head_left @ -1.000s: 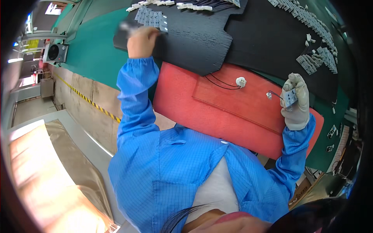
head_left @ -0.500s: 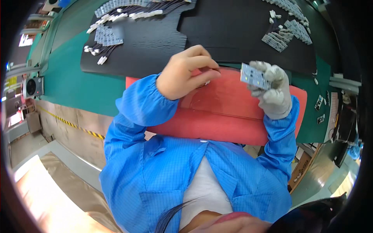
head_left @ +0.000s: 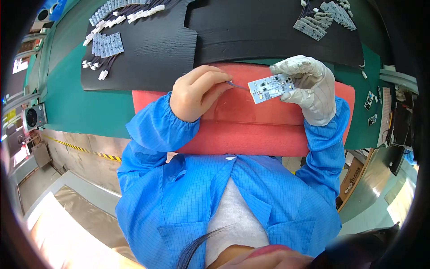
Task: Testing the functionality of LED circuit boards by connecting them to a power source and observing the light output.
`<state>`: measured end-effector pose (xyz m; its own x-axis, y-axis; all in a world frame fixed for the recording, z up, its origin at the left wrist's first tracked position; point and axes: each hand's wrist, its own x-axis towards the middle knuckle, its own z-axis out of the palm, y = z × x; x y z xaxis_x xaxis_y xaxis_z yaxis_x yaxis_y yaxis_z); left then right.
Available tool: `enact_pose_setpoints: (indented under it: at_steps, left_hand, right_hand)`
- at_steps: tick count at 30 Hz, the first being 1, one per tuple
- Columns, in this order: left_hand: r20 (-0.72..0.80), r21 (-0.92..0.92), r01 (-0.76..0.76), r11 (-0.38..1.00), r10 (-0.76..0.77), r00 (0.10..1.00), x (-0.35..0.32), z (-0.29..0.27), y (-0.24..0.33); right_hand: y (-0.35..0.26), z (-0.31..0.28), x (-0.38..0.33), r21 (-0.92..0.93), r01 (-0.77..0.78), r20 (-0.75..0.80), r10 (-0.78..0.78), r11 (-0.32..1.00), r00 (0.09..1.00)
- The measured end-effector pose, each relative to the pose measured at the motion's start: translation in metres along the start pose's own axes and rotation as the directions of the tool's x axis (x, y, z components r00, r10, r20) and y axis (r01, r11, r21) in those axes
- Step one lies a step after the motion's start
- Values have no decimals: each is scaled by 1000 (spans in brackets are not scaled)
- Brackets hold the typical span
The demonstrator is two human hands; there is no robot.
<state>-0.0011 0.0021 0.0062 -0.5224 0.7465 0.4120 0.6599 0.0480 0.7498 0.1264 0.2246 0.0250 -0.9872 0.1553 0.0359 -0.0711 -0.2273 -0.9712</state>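
Observation:
My right hand, in a white glove, grips a small white circuit board by its right end, between thumb and fingers. Tiny dark components and pale square parts dot the board's upper face. From its left end a thin dark cable runs to my bare left hand, which pinches it between thumb and fingertips. Whatever else of the cable lies inside the left hand is hidden. Both hands are held over a red padded cushion at the table's near edge.
Several boards with cables and white plugs lie on a black mat at the far left. More boards lie on the right-hand black mat. Beneath is a green table; small loose parts sit at its right.
The board has turned to lie more level, component face in view, and has moved left. My left hand has shifted slightly left and down, and the cable now shows stretched between the hands.

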Motion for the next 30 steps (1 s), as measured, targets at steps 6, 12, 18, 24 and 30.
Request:
enact_pose_setpoints:
  at_steps: [6, 12, 18, 24, 30]
  left_hand:
    - [33, 29, -11, 1000, 10, 999, 2, -2, -3]
    - [32, 17, -14, 1000, 14, 999, 3, 2, -7]
    - [66, 98, -117, 988, 111, 992, 2, -3, -12]
    - [32, 131, -148, 980, 145, 989, -1, 3, -13]
    - [38, 143, -63, 988, 58, 998, -3, 6, -12]
  right_hand:
    - [5, -2, 1, -37, 15, 10, -14, 999, 1000]
    - [3, -2, 2, -65, -15, -40, 12, 998, 999]
    - [2, 0, 6, -483, -106, -150, 37, 869, 988]
    - [6, -1, 8, -275, -410, -257, 344, 870, 903]
    - [10, -1, 14, -230, -337, -305, 261, 913, 916]
